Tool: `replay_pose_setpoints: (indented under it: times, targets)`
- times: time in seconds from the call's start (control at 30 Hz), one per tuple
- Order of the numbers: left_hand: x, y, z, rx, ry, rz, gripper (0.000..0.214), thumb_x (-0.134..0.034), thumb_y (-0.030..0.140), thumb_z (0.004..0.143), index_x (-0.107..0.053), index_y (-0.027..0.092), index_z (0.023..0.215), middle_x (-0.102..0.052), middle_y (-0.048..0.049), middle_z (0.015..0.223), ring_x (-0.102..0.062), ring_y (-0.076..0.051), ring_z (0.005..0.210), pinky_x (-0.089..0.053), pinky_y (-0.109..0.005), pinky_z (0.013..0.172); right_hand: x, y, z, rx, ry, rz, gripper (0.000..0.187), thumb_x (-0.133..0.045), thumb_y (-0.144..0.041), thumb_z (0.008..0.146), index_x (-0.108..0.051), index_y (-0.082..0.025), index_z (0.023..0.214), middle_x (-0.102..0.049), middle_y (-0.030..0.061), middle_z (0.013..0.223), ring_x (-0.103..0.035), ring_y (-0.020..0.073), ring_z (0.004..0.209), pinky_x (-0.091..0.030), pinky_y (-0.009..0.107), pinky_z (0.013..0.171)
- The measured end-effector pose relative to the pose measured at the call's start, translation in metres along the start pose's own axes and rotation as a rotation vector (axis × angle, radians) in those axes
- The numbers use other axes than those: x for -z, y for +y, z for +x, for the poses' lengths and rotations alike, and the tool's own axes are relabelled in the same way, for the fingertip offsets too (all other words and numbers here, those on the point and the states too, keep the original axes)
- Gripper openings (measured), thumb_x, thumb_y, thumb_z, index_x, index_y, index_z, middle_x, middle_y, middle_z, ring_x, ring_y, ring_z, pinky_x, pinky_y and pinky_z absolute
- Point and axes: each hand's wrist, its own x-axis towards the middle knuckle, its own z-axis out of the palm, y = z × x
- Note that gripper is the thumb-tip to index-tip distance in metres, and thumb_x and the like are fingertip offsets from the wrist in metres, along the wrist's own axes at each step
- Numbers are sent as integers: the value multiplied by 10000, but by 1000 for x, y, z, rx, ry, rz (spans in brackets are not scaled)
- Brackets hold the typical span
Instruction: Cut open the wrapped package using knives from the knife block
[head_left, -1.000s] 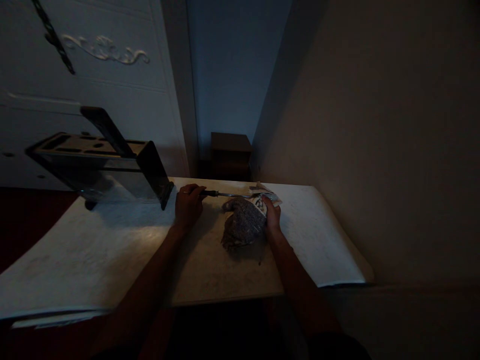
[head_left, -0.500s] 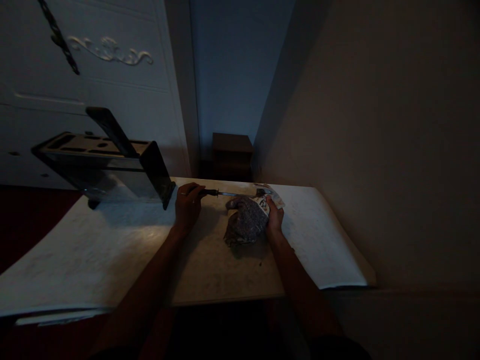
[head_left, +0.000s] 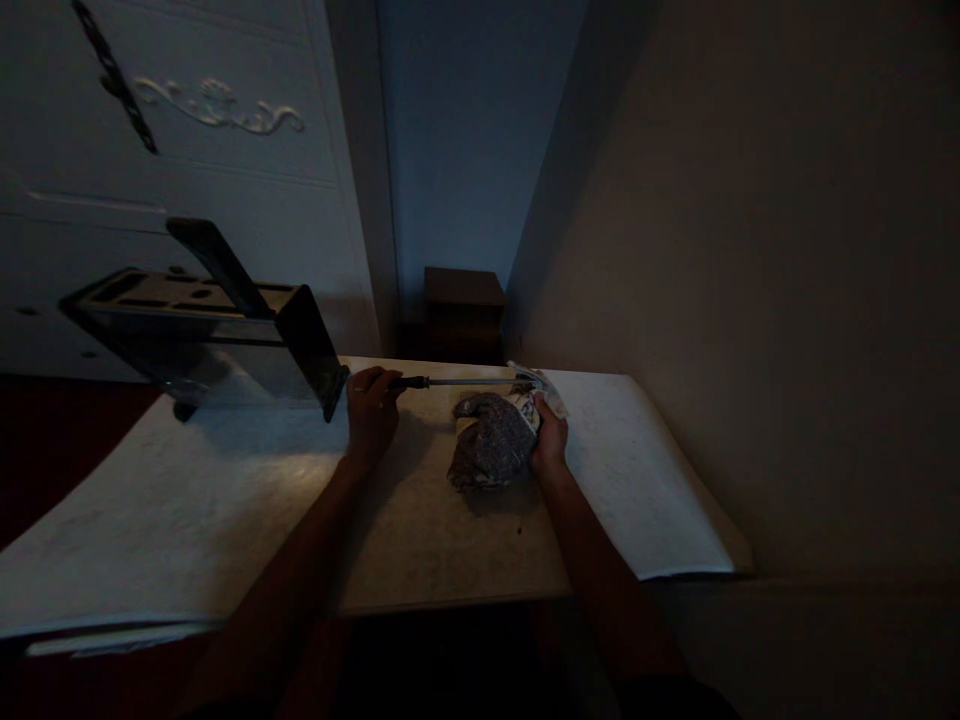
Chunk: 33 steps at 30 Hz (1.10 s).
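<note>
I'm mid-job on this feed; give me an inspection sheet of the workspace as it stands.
Surface: pale, mottled tabletop, with a small dark speck towards the near edge.
Job's things: slim tool with dark handle and metal shaft, its far end at the bunched grey cloth; tip hard to make out.
Clutter: slotted holder at left, a dark handle slanting up from its top.
Grips: left grip closed on the tool's handle; right grip pinching the cloth's pale patterned part.
Cables: nothing seen.
Surroundings: dim light; white panelling left, wall right, brown boxy furniture beyond the far edge.
</note>
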Motion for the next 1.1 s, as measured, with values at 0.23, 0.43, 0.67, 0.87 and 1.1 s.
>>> replay_pose_setpoints:
  times: [0.23,0.43,0.67,0.87,1.1]
  targets:
    - [0,-2,0,16,15,-10,176,-566,255,874,-668,178,994,-594,-111,1004,-541,-247,973,-422,-393,900,-3,-2,-5,-17,-9,-12,438,-779,-337,605,-690,-130,981,-735,58,939,-684,209,850,-549,361,816]
    - [1,0,0,21,-5,-12,176,-555,257,880,-661,178,996,-581,-112,1012,-525,-247,982,-419,-401,900,-10,-7,-12,59,-66,-56,441,-724,-353,650,-671,-139,1032,-729,70,992,-680,207,856,-547,359,809]
    - [2,2,2,25,-4,-11,175,-563,289,878,-662,188,980,-592,-104,980,-540,-248,960,-423,-404,893,-7,-3,-13,-1,-91,-74,423,-734,-326,619,-672,-131,989,-736,52,898,-677,201,790,-550,328,737]
    - [2,2,1,26,-20,-23,197,-541,308,885,-660,186,983,-599,-108,993,-538,-255,977,-406,-413,916,-8,-3,-13,-2,-89,-53,422,-704,-286,618,-667,-140,1012,-729,23,840,-665,189,752,-538,311,713]
    - [1,1,0,-19,2,-29,203,-554,306,884,-666,168,980,-593,-122,988,-535,-252,958,-419,-398,887,-10,-5,-13,22,-125,-35,435,-654,-245,612,-658,-167,1040,-709,-13,817,-640,163,713,-518,290,695]
